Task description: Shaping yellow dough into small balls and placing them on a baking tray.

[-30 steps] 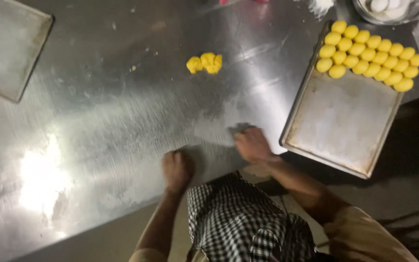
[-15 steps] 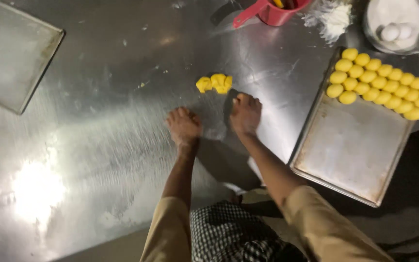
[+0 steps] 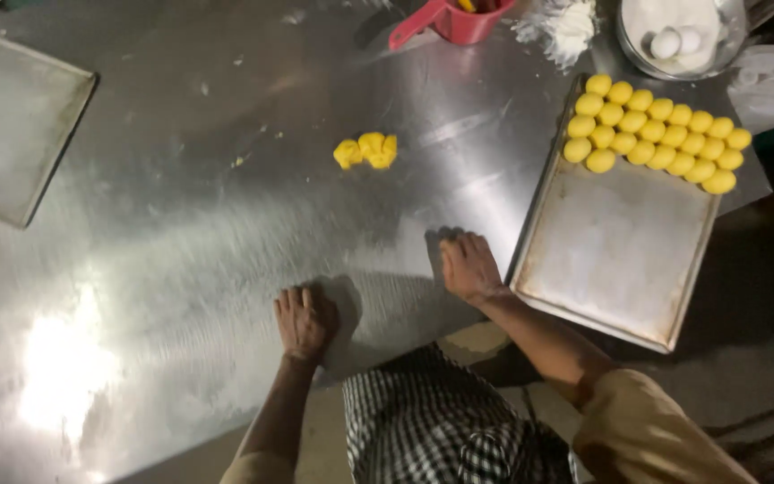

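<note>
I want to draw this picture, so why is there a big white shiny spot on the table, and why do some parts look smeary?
In the head view, a lamp's glare bounces off the metal table at lower left, washing it white. The left hand and right hand cast dark shadows on the table. The surface near them looks streaky with motion blur, while the yellow dough balls on the tray stay fairly crisp.

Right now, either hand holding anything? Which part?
Nothing visibly held: left hand and right hand press palm-down on the steel table, apart from the yellow dough pieces.
</note>
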